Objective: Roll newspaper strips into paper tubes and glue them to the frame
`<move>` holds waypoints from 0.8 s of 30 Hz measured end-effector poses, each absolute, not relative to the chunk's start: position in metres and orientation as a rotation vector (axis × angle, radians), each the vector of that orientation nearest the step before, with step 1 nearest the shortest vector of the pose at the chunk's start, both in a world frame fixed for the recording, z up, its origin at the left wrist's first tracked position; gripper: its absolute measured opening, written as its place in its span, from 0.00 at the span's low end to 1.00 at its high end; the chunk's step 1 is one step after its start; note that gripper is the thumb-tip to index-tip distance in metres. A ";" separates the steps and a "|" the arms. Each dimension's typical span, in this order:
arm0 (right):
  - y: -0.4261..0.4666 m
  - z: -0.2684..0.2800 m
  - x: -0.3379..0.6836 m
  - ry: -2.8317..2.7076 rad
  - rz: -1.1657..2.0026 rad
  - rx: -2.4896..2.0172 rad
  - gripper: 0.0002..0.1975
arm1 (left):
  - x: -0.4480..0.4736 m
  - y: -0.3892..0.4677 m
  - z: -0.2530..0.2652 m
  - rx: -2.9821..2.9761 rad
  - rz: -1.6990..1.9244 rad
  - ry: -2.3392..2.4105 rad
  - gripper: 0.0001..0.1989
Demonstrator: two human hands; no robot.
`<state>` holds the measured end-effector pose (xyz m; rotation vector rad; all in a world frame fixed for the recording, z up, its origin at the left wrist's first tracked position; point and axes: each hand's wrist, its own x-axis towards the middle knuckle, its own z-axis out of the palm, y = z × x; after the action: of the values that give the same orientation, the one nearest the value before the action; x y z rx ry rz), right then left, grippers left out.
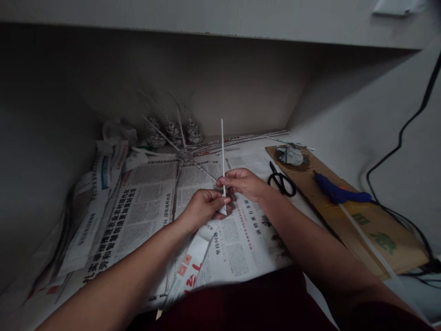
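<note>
A thin white rolled paper tube [222, 145] stands nearly upright between my hands. My left hand [206, 207] pinches its lower end, where a strip of newspaper [198, 253] runs down toward me from the roll. Higher up, the fingers of my right hand [244, 183] are closed on the tube. Just behind the hands, a woven paper piece [185, 155] with several rolled paper spokes fanning out rests on spread newspaper [151, 184]. Black scissors [281, 181] lie to the right of my right hand.
Several small woven paper shapes [173, 132] stand at the back wall, beside long paper tubes [248, 137]. Cut newspaper strips [89, 207] pile at left. A blue glue gun [341, 189] and a crumpled grey wad [291, 154] lie on cardboard [365, 230]. A shelf edge [206, 34] overhangs the table.
</note>
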<state>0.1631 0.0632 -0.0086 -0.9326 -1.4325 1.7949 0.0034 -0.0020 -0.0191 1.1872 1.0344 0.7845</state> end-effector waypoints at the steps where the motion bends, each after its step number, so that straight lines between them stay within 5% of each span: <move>1: 0.063 -0.009 0.163 -1.387 1.753 -0.963 0.15 | 0.003 -0.002 -0.019 1.179 0.781 1.031 0.13; 13: 0.063 -0.007 0.161 -1.372 1.647 -0.973 0.17 | 0.003 -0.002 -0.018 1.164 0.761 1.007 0.13; 24: 0.062 -0.006 0.168 -1.578 1.918 -0.838 0.20 | 0.001 0.000 -0.017 1.108 0.878 1.053 0.15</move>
<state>0.1684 0.0619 -0.0063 -0.8382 -1.5776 1.9177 0.0010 0.0004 -0.0169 1.1080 1.0532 0.8785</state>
